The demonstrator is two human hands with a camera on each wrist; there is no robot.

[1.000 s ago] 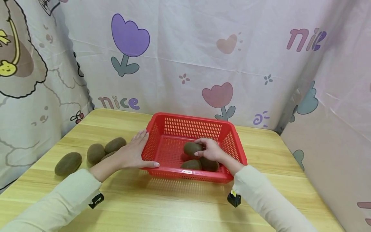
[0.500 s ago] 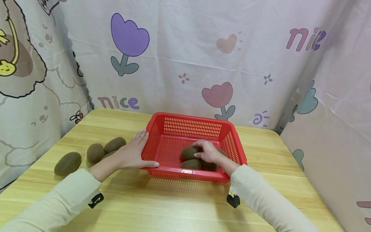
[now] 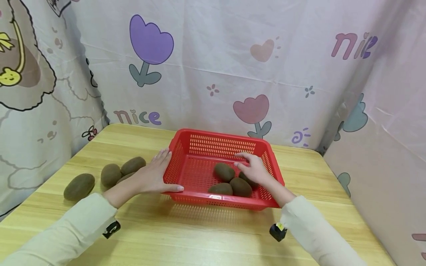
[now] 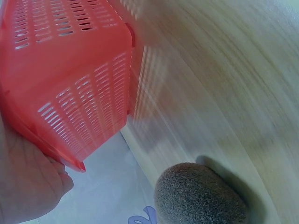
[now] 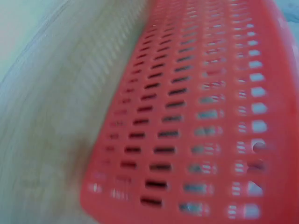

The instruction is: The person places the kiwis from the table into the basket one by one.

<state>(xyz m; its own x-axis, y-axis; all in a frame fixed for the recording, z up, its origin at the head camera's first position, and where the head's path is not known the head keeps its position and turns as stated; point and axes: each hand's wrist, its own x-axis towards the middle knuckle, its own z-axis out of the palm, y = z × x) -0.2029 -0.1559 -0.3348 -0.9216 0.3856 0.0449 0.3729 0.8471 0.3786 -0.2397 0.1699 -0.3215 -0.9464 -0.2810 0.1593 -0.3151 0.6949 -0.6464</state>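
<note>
A red plastic basket with slotted walls stands on the table, holding several brown kiwis grouped toward its front right. At the basket's front left corner, my left hand rests with straight fingers along the left rim and the thumb along the front rim. My right hand hovers inside the basket above the kiwis, fingers loosely extended around nothing. A rearmost kiwi lies just left of that hand, apart from its fingertips. The right wrist view has only the basket's slotted wall, blurred.
Several kiwis lie on the wooden table left of the basket, one partly hidden behind the left forearm. One kiwi also appears in the left wrist view. A patterned curtain encloses the table's back and sides.
My right hand has lowered a kiwi among the others, let go, and moved up and to the right. The left hand stays on the basket's rim.
</note>
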